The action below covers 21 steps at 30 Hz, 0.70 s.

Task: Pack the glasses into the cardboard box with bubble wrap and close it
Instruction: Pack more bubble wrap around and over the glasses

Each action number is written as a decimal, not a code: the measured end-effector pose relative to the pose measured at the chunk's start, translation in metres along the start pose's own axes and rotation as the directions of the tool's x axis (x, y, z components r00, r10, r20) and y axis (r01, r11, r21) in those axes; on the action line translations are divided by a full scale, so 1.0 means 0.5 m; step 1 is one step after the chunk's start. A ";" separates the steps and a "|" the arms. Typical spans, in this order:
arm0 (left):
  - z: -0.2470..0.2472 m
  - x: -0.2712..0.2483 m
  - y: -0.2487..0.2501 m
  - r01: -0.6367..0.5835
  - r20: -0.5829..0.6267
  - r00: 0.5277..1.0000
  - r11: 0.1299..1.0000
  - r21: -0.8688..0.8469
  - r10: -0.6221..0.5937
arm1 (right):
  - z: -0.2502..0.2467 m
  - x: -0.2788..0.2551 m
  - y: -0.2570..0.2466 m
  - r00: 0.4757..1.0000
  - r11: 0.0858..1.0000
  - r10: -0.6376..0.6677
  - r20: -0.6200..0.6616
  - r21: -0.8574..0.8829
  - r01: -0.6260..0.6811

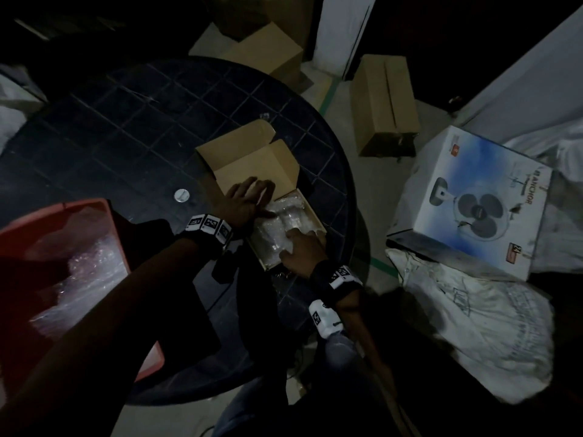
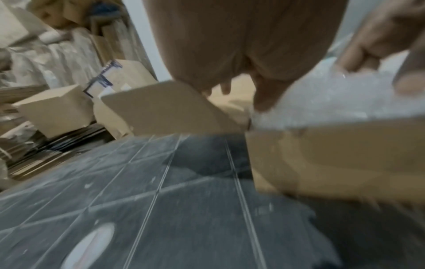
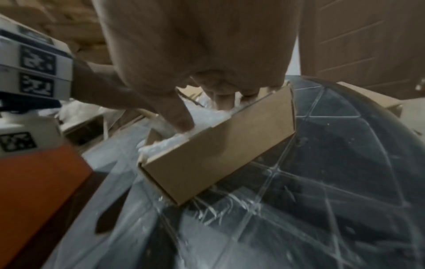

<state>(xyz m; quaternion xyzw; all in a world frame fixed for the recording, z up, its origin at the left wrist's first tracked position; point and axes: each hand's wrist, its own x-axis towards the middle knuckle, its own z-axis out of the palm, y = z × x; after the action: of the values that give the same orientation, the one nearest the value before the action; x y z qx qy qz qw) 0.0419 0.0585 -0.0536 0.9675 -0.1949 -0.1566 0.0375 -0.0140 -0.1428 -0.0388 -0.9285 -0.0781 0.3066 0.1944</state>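
Dim light throughout; both wrist views are blurred. Near left, one red plastic tub (image 1: 22, 247) holds loose bubble wrap (image 1: 91, 269), its near part hidden behind the left forearm. One small brown cardboard box (image 1: 315, 216) sits open near the right edge of the round dark grid-patterned table (image 1: 126, 137), lid flap (image 1: 249, 159) folded back on the far side. Inside, a bubble-wrapped bundle (image 1: 277, 228) fills the box; the glasses within cannot be counted, only clear shapes show through the wrap. Right hand (image 1: 303, 250) lies at the near end of the box, fingers straight, pressing down on the wrap (image 3: 207, 120), gripping nothing. Left hand (image 1: 246, 197) rests flat across the hinge of the lid, fingers extended, thumb tip (image 2: 264, 102) touching the wrap; it grasps nothing. One small white round disc (image 1: 181, 195) lies on the table left of the box. Farther right on the floor: one white fan carton (image 1: 473, 200) on pale sacks (image 1: 473, 326). Beyond the table, two larger brown cardboard cartons (image 1: 383, 102), partly cut off in shadow.
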 end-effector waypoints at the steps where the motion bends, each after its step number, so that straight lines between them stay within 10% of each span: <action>1: -0.002 0.004 0.003 -0.004 0.013 1.000 1.000 0.027 0.003 | 0.000 0.000 0.002 1.000 1.000 0.001 -0.006 -0.025 -0.001; 13: -0.024 0.054 0.071 0.177 -0.007 0.984 0.984 -0.021 -0.177 | 0.011 0.009 0.008 0.999 0.998 0.022 -0.038 -0.055 -0.024; 21: -0.007 -0.035 0.067 0.173 -0.338 0.913 0.968 -0.183 -0.227 | 0.028 -0.015 0.049 0.908 0.991 -0.127 -0.398 -0.010 0.134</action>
<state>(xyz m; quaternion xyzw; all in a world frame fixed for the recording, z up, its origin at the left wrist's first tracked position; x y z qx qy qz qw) 0.0155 0.0348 -0.0406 0.9892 -0.0721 0.0041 0.1278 -0.0277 -0.1626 -0.0551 -0.9623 -0.0961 0.0985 0.2346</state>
